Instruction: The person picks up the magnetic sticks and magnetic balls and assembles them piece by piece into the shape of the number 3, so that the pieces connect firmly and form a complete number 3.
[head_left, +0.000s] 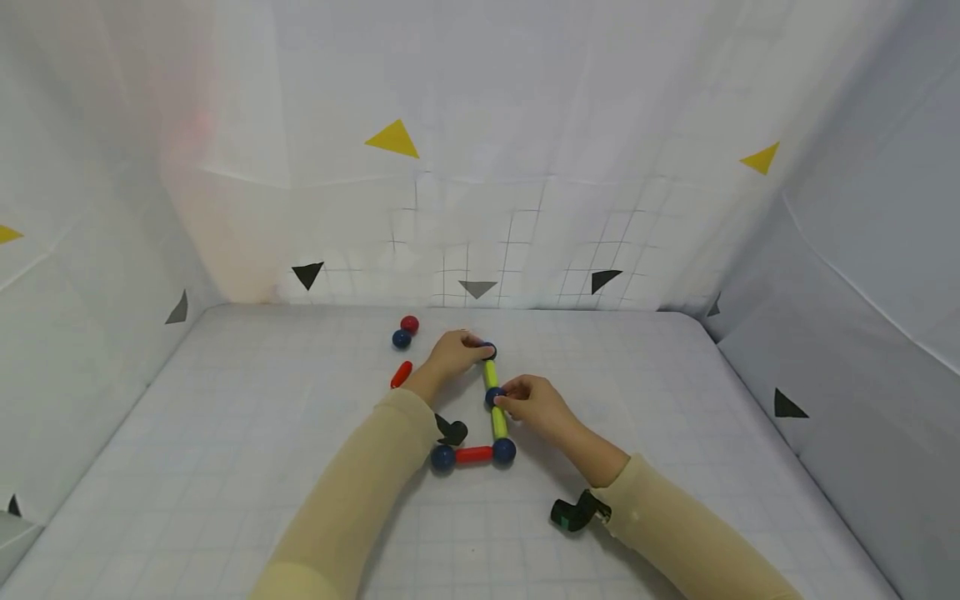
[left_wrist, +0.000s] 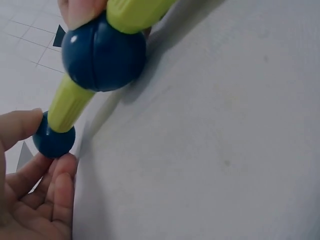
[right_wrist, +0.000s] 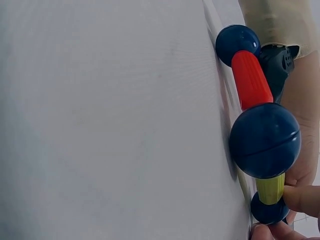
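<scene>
In the head view a chain of blue balls and rods lies on the table. My left hand (head_left: 454,353) pinches the far blue ball (head_left: 489,351); the left wrist view shows thumb and fingers round that ball (left_wrist: 54,136). A yellow-green rod (head_left: 491,374) joins it to the middle blue ball (head_left: 494,397), which my right hand (head_left: 538,406) pinches. A second yellow-green rod (head_left: 499,423) runs to the near corner ball (head_left: 504,452). From there a red rod (head_left: 474,454) reaches another blue ball (head_left: 443,457).
Left of the chain, a loose red rod (head_left: 401,374) lies beside my left wrist. Farther back, a red ball (head_left: 409,325) and a blue ball (head_left: 402,339) sit together. White sheeting (head_left: 570,100) with yellow and dark triangles rises behind the table.
</scene>
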